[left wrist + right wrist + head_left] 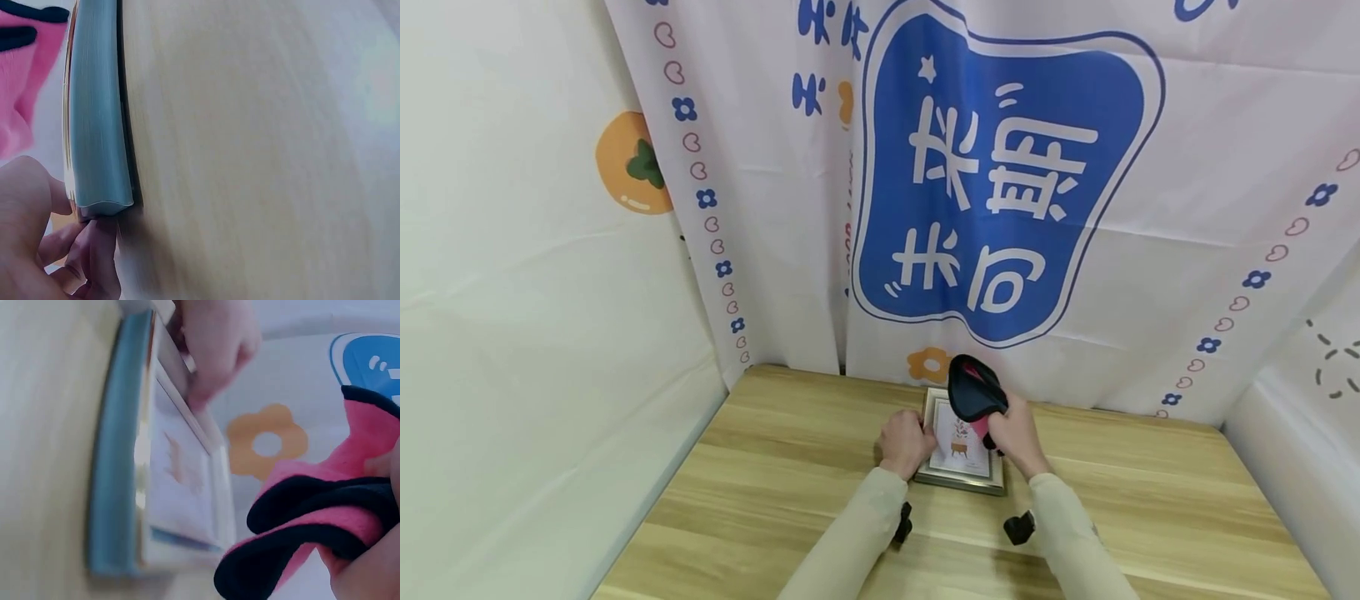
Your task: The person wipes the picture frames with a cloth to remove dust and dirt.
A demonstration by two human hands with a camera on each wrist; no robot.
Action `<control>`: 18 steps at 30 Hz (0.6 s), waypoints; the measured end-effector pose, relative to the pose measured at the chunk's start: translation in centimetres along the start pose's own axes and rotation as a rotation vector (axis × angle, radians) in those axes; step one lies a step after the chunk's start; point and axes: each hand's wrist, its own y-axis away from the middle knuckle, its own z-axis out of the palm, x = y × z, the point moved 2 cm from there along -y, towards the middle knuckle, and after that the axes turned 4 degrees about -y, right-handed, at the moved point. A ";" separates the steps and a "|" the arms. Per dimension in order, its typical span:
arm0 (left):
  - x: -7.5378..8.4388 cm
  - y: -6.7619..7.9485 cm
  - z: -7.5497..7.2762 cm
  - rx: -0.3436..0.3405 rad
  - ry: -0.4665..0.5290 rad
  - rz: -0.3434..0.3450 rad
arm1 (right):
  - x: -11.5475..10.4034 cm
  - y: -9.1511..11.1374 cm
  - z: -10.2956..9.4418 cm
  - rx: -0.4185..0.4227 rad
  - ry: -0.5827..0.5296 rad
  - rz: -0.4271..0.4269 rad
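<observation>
A picture frame point(961, 480) with a silvery border lies face up on the wooden table, and its print point(946, 437) shows a small vase of flowers. My left hand point(904, 442) grips the frame's left edge, thumb over the border and fingers at the outer side. My right hand point(1018, 435) holds a bunched pink cloth point(359, 428) with black edging over the frame's right part, covering some of it in the head view. In the right wrist view the cloth's folds hang beside the frame, apart from its face.
The wooden table point(775, 467) runs up to a white printed curtain point(790, 275) just behind the frame. White fabric point(550, 350) walls in the left side, and another white panel point(1300, 450) stands on the right. Black wrist cameras point(1019, 527) sit on both wrists.
</observation>
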 end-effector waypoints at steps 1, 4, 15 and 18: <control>0.1 0.0 0.0 -0.002 -0.004 0.001 | -0.2 -0.1 -0.5 0.013 0.027 -0.027; 0.0 -0.1 0.2 -0.003 -0.005 0.013 | -0.4 -0.3 -1.6 0.036 0.114 -0.118; -0.3 -0.2 0.2 0.019 0.006 0.064 | 3.4 0.9 0.3 -0.094 0.511 -0.301; -0.3 -0.3 0.3 0.024 0.001 0.063 | 3.9 1.5 1.7 -0.165 0.607 -0.330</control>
